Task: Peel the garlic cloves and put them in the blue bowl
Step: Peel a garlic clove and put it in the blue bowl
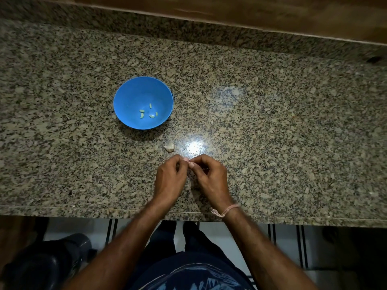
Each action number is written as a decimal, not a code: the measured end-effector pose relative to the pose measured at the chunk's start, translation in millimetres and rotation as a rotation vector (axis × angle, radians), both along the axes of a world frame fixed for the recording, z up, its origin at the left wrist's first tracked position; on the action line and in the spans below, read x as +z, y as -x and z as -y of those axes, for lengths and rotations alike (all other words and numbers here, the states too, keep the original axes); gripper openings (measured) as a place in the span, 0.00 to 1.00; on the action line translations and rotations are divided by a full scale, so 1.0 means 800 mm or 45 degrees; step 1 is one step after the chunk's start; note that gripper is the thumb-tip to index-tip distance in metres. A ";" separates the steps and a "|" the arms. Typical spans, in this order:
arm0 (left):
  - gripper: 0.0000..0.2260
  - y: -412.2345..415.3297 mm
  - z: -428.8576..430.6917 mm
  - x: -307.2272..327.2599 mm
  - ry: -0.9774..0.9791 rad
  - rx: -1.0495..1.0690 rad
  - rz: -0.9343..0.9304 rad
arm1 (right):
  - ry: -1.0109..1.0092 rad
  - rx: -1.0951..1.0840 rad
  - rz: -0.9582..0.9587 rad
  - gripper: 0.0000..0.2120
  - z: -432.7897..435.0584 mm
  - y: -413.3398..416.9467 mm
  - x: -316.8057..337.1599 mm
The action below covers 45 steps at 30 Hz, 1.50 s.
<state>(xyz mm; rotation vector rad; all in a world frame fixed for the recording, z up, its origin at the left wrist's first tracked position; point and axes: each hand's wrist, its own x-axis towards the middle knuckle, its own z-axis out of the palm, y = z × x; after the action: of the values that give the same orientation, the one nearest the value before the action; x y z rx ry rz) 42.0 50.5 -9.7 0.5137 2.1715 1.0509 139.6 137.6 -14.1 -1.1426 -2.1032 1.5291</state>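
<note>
Left hand (170, 176) and right hand (209, 174) meet fingertip to fingertip, fingers curled. Both pinch one garlic clove (187, 160) between them, wrists angled inward.

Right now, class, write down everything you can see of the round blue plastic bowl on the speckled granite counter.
The round blue plastic bowl stands upright on the speckled granite counter, left of centre. Its wall is smooth and plain, its rim unbroken. About five small pale peeled garlic cloves lie loose on its bottom. Nothing else touches it: the left hand and right hand work apart, nearer the front edge.
</note>
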 end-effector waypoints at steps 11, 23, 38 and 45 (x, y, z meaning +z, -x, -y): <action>0.14 0.010 -0.001 0.002 -0.065 -0.053 0.440 | 0.295 0.122 0.113 0.10 -0.019 -0.002 0.005; 0.14 0.001 -0.002 -0.004 -0.094 -0.100 0.154 | 0.255 0.181 0.135 0.09 -0.029 -0.005 0.005; 0.08 -0.006 -0.005 0.007 -0.279 0.293 0.618 | 0.587 -0.061 -0.088 0.05 -0.034 -0.010 0.004; 0.07 -0.019 -0.010 0.011 -0.357 0.428 0.497 | 0.540 -0.127 -0.166 0.03 -0.024 -0.006 0.003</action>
<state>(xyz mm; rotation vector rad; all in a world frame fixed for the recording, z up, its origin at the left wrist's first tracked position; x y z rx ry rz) 57.1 58.8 -0.5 0.0487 1.8069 1.5103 144.6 157.2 -11.5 -1.2185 -1.6563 2.0001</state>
